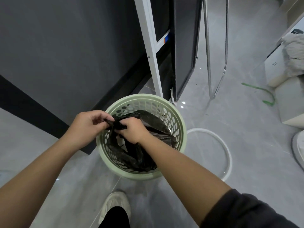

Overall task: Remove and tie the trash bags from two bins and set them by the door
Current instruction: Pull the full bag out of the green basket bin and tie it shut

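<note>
Both the left hand [85, 125] and right hand [133, 129] are pinching the black bag [148, 122] inside a green bin [181, 127] standing on glossy grey floor [230, 120] beside a dark wall [65, 55].

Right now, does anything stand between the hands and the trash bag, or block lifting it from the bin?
Nothing visible does. The left hand and right hand pinch the gathered top of the black bag, and nothing covers the green bin that holds it. The door is out of view, so that path is unknown.

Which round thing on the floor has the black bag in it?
The pale green perforated bin; the white ring beside it is only a thin hoop.
</note>
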The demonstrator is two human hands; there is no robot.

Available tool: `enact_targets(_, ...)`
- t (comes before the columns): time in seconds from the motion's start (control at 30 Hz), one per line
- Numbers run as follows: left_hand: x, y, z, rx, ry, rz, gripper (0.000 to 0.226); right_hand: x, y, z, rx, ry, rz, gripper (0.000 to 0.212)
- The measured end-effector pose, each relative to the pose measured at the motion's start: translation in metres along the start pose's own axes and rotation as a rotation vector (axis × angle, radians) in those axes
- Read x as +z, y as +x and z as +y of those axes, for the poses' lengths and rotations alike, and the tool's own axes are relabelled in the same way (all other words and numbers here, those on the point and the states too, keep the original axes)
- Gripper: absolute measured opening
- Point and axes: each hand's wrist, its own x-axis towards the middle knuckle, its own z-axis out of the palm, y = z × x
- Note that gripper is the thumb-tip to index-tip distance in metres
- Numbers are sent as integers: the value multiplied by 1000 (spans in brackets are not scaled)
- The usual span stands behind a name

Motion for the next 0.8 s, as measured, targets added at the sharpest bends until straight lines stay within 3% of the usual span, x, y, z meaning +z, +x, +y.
enact_targets(0.17, 4, -2, -12, -50, 81, 163, 11, 0, -6, 7, -12, 76, 23, 15)
enact_targets(0.27, 7, -1, -23, -209, 358, 99, 39, -7, -10, 8, -12, 136, 36, 16)
enact_targets(0.33, 11, -4, -18, -307, 307, 3, 39, -12, -14, 5, -4, 166, 36, 15)
enact_targets(0.47, 18, -7, -12, -328, 231, -112, 33, -28, -23, -8, 6, 252, 118, 12)
enact_targets(0.8, 16, 1, -14, -526, 127, -166, 34, -122, -46, -76, -1, 482, 227, 24)
